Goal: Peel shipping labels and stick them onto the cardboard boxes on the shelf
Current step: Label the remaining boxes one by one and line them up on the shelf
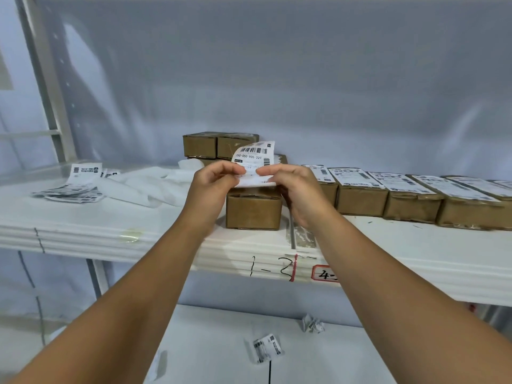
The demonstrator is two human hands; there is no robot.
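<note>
Both hands meet above the shelf's front edge: the left hand (214,178) and the right hand (291,189) each pinch the lower edge of a shipping label (253,155), whose top curls upright. Directly beneath sits an unlabelled cardboard box (253,207), close to the lip of the shelf (110,236). Labelled boxes (360,195) run rightward in a row, touching one another. Leftward, white shelf surface shows between the box and a loose label pile (72,187), with crumpled backing paper (144,187) behind.

Head view, forward-down, near shelf (116,231).
</note>
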